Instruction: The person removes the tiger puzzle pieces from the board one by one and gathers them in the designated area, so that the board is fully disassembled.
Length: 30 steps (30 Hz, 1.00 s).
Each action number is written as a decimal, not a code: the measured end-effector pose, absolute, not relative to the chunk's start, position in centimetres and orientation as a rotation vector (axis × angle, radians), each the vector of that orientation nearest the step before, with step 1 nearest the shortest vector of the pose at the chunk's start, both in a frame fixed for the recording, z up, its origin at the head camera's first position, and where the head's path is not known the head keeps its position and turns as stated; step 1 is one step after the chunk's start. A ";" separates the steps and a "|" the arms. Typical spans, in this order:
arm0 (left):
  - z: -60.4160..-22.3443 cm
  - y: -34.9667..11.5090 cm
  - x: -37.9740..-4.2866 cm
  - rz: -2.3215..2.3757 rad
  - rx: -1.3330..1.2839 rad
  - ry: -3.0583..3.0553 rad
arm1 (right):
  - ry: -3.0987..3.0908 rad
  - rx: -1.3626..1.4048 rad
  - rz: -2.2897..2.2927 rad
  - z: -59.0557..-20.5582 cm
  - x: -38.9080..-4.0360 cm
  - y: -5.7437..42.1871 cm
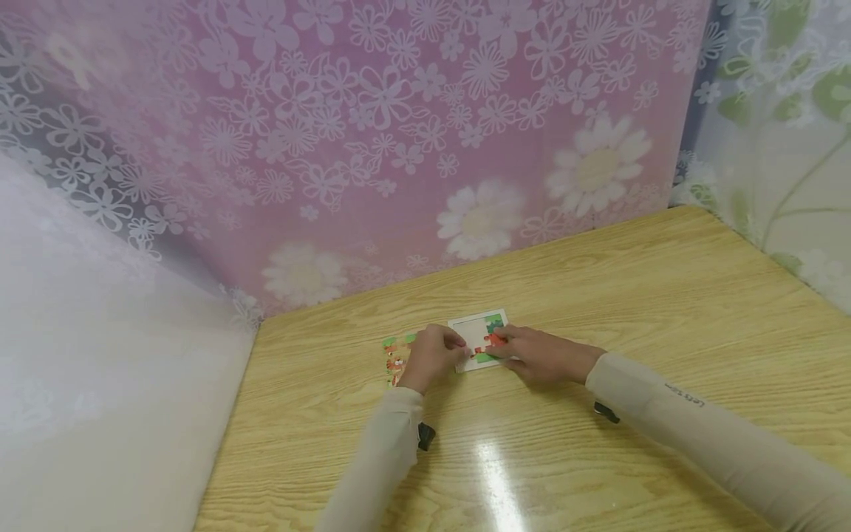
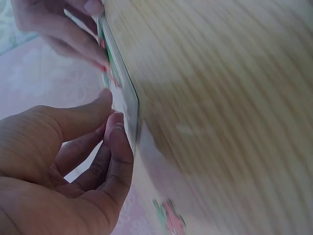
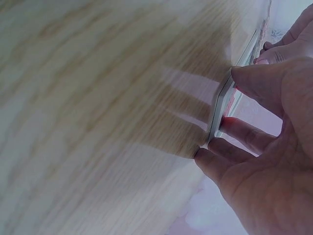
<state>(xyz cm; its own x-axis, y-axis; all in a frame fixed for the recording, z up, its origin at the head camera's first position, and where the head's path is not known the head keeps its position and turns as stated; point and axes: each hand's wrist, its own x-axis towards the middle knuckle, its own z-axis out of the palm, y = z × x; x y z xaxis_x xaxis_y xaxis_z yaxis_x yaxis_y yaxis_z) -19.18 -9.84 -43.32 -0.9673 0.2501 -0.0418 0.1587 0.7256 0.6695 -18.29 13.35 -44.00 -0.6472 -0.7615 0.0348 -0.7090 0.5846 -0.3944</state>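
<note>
A small white-framed jigsaw tray (image 1: 459, 323) lies on the table, with green and red puzzle pieces (image 1: 494, 323) along its right side and near edge. My right hand (image 1: 541, 355) holds the tray's right side, thumb and fingers spread along the rim, one fingertip over a red piece. My left hand (image 1: 433, 356) has thumb and fingers bent together at the tray's left near part, right beside a red bit of puzzle; I cannot tell whether a piece is between the fingertips. Loose pieces (image 1: 396, 363) with an orange animal picture lie left of this hand, partly hidden by it.
The wood-grain table (image 1: 319, 443) meets a pink flowered curtain (image 1: 372, 185) behind and a pale sheet (image 1: 100, 369) at the left. Another pale, leaf-patterned cloth (image 1: 798, 185) hangs at the right. Glare shows on the table's front.
</note>
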 end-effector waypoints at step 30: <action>-43.6 -8.2 -19.5 1.068 0.324 2.731 | 2.597 -1.186 -0.716 -43.9 -19.1 15.1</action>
<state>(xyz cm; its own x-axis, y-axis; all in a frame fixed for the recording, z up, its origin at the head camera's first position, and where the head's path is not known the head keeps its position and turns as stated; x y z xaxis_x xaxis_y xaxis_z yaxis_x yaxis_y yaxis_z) -19.50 -8.25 -43.55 -0.9579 0.2702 -0.0971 0.1326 0.7163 0.6851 -19.12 15.09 -43.90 -0.6587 -0.7521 0.0202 -0.6562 0.5612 -0.5044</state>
